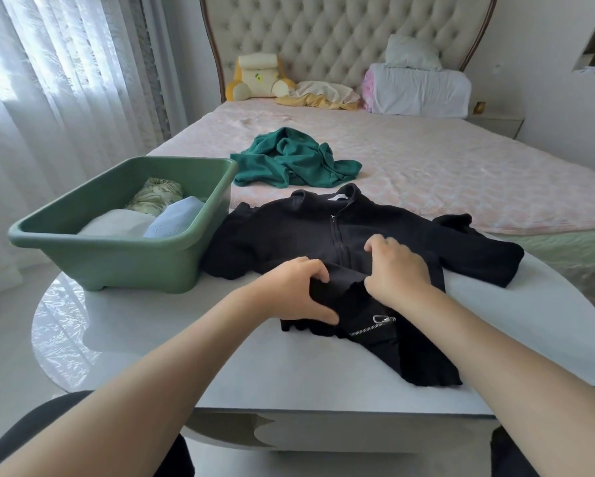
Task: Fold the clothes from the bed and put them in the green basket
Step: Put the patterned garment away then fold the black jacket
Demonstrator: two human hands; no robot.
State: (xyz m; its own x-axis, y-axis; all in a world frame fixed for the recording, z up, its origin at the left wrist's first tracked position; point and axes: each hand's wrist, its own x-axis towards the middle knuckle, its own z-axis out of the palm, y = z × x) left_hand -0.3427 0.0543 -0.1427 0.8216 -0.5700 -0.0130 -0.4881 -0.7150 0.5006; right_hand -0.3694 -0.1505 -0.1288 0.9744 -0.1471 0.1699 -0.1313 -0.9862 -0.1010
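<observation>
Basket [124,266] holds three pieces; left hand [296,290] and right hand [397,270] grip the unfolded black jacket [272,232] on the counter [220,366], fingers [318,271] curled; green garment [289,160] waits on the bed [461,173]

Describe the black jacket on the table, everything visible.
The black jacket lies face up on the white table, collar toward the bed, sleeves spread sideways, one beside the green basket. Fabric looks soft, fleece-like. A front zip runs down its middle; a silver zipper shows near the hem. The left hand and right hand grip its bunched lower part.
</observation>
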